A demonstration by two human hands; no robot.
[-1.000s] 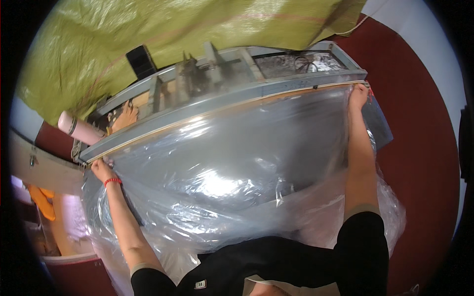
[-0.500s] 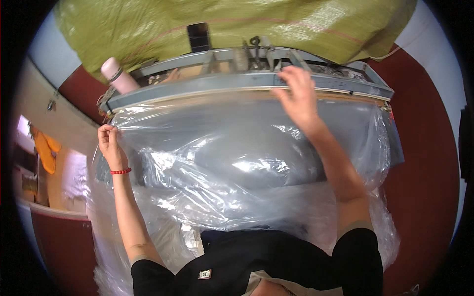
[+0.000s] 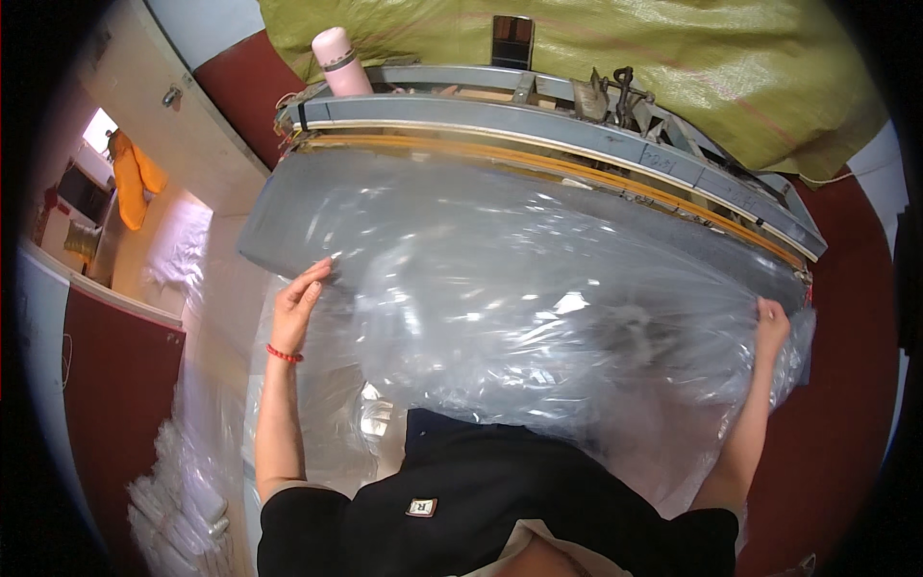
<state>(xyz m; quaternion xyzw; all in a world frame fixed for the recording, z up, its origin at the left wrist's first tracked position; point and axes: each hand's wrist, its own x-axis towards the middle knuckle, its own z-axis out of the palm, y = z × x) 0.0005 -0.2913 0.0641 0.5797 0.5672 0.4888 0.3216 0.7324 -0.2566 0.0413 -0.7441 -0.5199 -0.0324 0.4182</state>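
A large clear plastic bag lies puffed up across the grey bed of a long sealing machine. My left hand pinches the bag's left edge, a red band on the wrist. My right hand grips the bag's right edge near the machine's right end. The bag's far side reaches toward the orange sealing bar under the grey metal jaw.
A pink bottle and a dark phone stand behind the jaw, in front of a green tarp. Stacked clear bags lie on the floor at my lower left. An orange garment hangs beyond a doorway.
My right hand left the sealing bar and moved to the bag's right edge. My left hand slid along the left edge. The bag has pulled back from the jaw; my view swung left.
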